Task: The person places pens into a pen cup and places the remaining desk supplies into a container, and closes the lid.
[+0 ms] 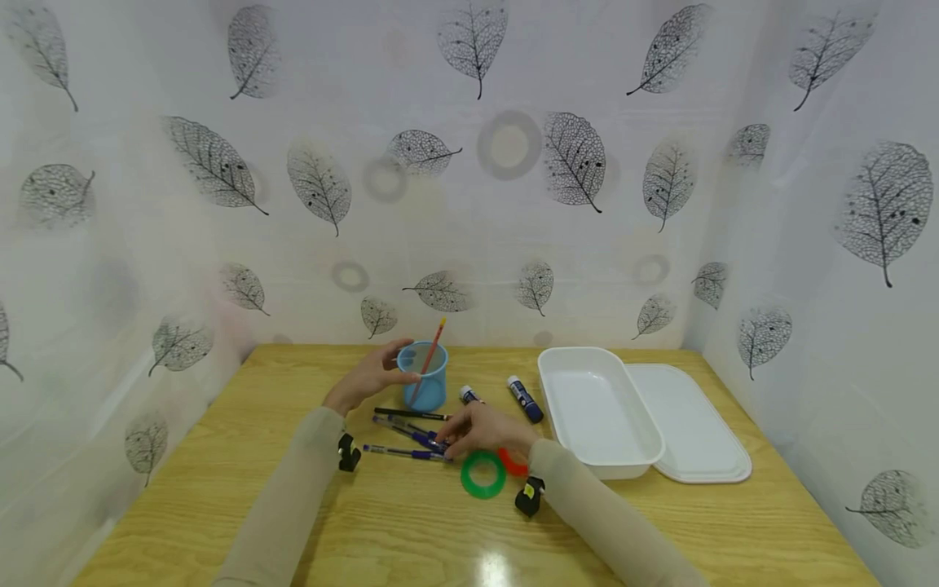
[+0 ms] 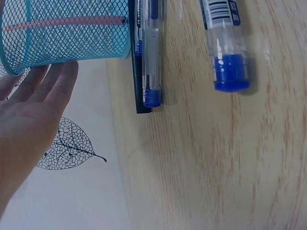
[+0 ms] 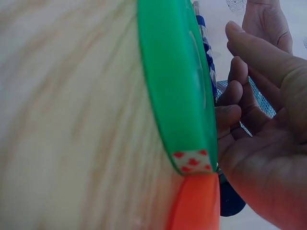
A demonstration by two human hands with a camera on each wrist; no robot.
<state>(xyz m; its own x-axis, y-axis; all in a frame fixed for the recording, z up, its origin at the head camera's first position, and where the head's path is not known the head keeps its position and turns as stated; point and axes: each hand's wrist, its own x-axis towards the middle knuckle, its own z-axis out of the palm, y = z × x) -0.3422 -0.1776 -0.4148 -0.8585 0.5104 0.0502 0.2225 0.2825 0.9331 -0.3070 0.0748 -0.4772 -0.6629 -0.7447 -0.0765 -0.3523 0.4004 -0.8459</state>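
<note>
My left hand (image 1: 374, 375) holds a light blue mesh pen cup (image 1: 434, 395) from its left side, thumb at the front and fingers behind the rim. A red pencil (image 1: 438, 333) leans inside the cup. My right hand (image 1: 487, 430) reaches down over several clear pens with blue grips (image 1: 399, 452), fingertips right at their right-hand ends. In the right wrist view, its fingers (image 3: 235, 91) are bent, with a gap to the thumb. A black pencil (image 1: 399, 412) lies behind the pens.
A green tape roll (image 1: 483, 492) and a red tape roll (image 1: 513, 466) lie beside the right hand. Two glue sticks (image 1: 525, 399) lie behind it. To the right stand a white tray (image 1: 653, 444) and its white lid (image 1: 697, 432). A leaf-patterned curtain (image 1: 455, 220) surrounds the table.
</note>
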